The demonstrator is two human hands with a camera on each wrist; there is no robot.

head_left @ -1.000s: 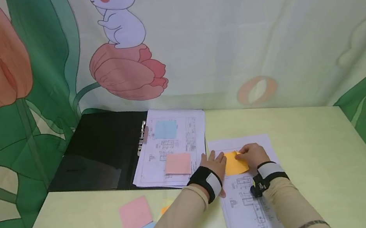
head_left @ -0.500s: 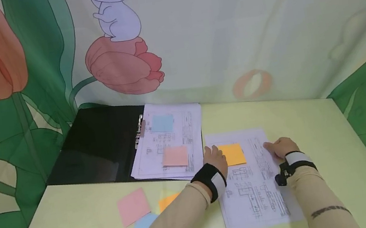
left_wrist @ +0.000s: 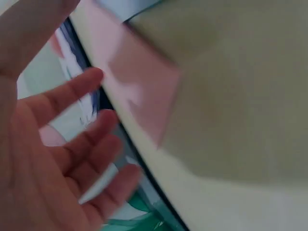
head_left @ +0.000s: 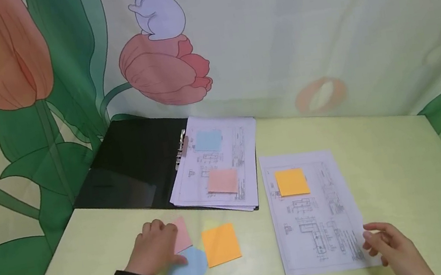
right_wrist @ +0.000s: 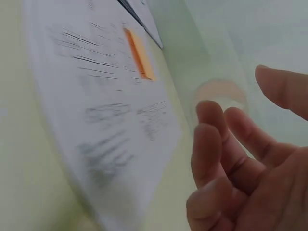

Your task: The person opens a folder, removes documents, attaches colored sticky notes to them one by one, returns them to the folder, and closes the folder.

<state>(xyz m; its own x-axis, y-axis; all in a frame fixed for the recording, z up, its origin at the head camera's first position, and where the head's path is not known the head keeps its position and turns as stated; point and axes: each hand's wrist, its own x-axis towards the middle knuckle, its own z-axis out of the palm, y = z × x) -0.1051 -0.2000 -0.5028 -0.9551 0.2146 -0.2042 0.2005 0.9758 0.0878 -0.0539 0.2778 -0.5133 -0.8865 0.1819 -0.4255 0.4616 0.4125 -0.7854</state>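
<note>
My left hand (head_left: 153, 247) hovers over the loose sticky notes at the front left, fingers loosely bent and holding nothing. Beneath it lie a pink sticky note (head_left: 182, 235) and a blue sticky note (head_left: 190, 269), both partly covered by the hand in the head view. The left wrist view shows the fingers apart from the pink note (left_wrist: 144, 86). My right hand (head_left: 395, 247), relaxed with thumb and fingers apart, is beside the lower right corner of a printed drawing sheet (head_left: 316, 232). An orange sticky note (head_left: 292, 182) sits on the upper part of that sheet.
A black binder (head_left: 139, 164) lies open at the back left. Its paper stack (head_left: 194, 193) bears a blue note (head_left: 208, 140) and a pink note (head_left: 222, 181). Another orange note (head_left: 221, 245) overlaps a yellow note (head_left: 211, 223) on the table. A printed curtain (head_left: 266, 45) hangs behind.
My left hand has left the orange note on the sheet and moved left to the loose notes. My right hand, earlier at that note, has moved right and toward me.
</note>
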